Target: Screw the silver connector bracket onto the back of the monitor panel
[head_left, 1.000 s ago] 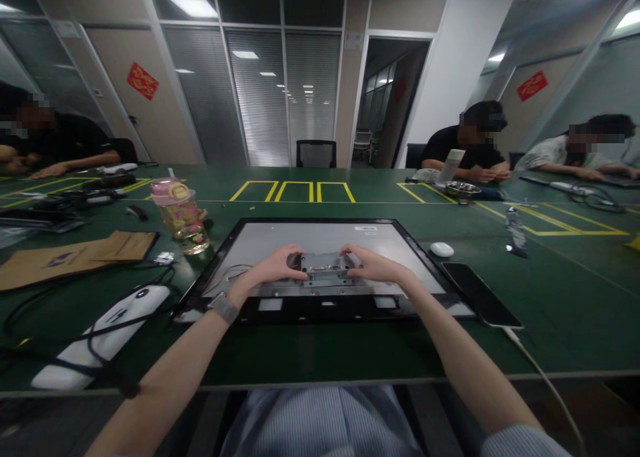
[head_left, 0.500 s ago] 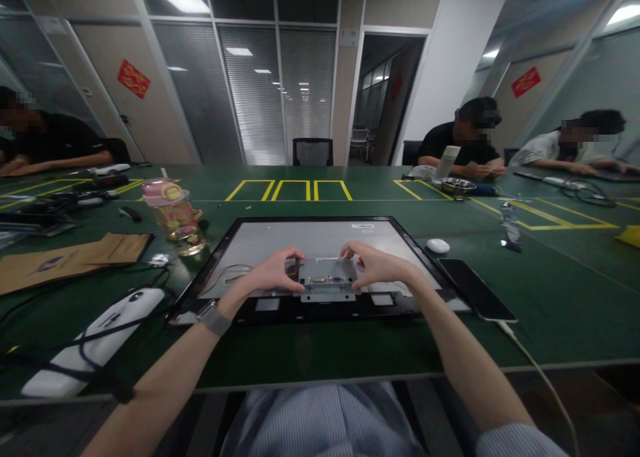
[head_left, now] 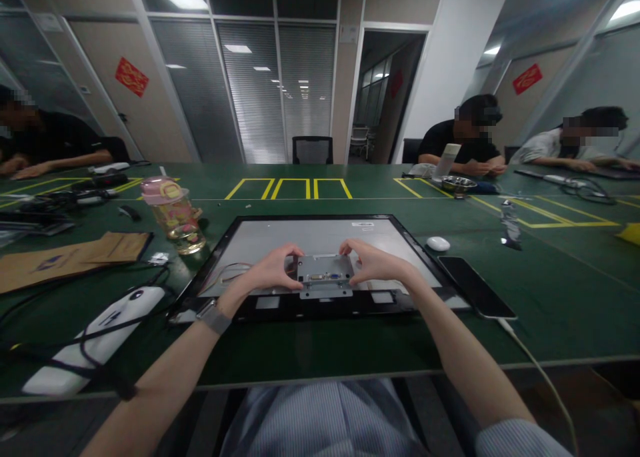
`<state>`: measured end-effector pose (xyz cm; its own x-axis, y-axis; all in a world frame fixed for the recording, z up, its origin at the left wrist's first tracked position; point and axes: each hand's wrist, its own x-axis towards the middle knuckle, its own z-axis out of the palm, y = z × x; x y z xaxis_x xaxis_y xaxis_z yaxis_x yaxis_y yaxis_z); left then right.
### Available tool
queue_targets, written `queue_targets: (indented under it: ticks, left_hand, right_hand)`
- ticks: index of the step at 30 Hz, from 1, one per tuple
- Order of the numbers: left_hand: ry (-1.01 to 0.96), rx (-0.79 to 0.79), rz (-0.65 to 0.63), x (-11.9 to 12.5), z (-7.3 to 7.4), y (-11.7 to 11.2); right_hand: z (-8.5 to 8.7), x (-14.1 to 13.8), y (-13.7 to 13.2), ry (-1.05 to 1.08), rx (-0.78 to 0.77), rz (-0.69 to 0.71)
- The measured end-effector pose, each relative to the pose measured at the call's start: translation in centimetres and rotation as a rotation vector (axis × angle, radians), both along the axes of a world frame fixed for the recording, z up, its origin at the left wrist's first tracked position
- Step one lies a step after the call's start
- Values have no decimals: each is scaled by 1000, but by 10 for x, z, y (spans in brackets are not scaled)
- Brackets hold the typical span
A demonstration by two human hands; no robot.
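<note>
A grey metal bracket box [head_left: 326, 269] with a white and a blue video port on its near face is between my hands, over the lower middle of a flat display panel [head_left: 320, 234]. My left hand [head_left: 277, 268] grips the box's left end, thumb at the near side and fingers at the far side. On the right end, my right hand [head_left: 370, 262] pinches it the same way. The panel lies on the table with its grey back up and a black frame around it. Thin coloured wires [head_left: 227, 274] run over the panel's left part.
Left of the panel stand a pink-lidded bottle [head_left: 173, 214], a brown paper bag [head_left: 75, 260] and a white power strip [head_left: 100, 340] with black cables. A phone [head_left: 475, 287] on a cable and a white earbud case [head_left: 438, 244] lie right. Several people sit across the green table [head_left: 310, 354].
Both hands and the metal box have shifted very slightly left and away from me. The grip looks the same, and the panel stays in place.
</note>
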<state>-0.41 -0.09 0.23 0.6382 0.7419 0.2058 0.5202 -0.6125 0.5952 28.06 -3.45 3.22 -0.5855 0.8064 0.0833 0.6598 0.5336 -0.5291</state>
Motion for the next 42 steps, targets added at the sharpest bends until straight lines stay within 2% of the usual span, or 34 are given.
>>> queue_targets:
  ticks: [15, 22, 28, 33, 42]
  left_hand:
    - [115, 10, 1, 1, -1, -2]
    - [82, -5, -42, 3, -1, -8]
    - [52, 28, -71, 13, -3, -14]
    - [27, 73, -80, 17, -1, -18]
    - [-49, 56, -210, 20, 4, -24]
  right_hand:
    - [-5, -1, 3, -79, -44, -23]
    - [-9, -8, -4, -84, 37, 16]
    - [2, -17, -13, -63, 125, 60]
    - [6, -12, -10, 11, 179, 38]
    - [5, -7, -5, 43, 229, -11]
